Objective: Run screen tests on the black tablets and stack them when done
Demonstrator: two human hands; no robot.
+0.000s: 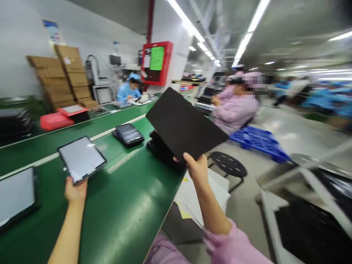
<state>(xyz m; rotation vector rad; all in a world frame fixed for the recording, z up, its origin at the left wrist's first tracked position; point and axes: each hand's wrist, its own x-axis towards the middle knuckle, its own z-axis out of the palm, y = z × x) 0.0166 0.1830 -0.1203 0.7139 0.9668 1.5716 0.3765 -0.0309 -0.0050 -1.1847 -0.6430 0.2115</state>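
My left hand (75, 190) grips the near edge of a flat panel (81, 158) with a pale face and a thin black frame, tilted over the green table. Raised at the table's right edge, a thin black sheet (185, 124) is pinched at its lower corner by my right hand (197, 167). Behind and below that sheet lies a dark stack (162, 150), partly hidden by it. Another pale-faced panel (18, 194) rests on a black base at the far left. A black, shiny wrapped bundle (128, 135) lies farther along the table.
Red trays (56, 121) and black stacks (13, 121) stand across the green table (123, 205). White sheets (211, 190) jut out below its right edge, near a black stool (229, 164) and a blue pallet (258, 141). Co-workers in pink (233, 102) and blue (128, 90) sit farther off.
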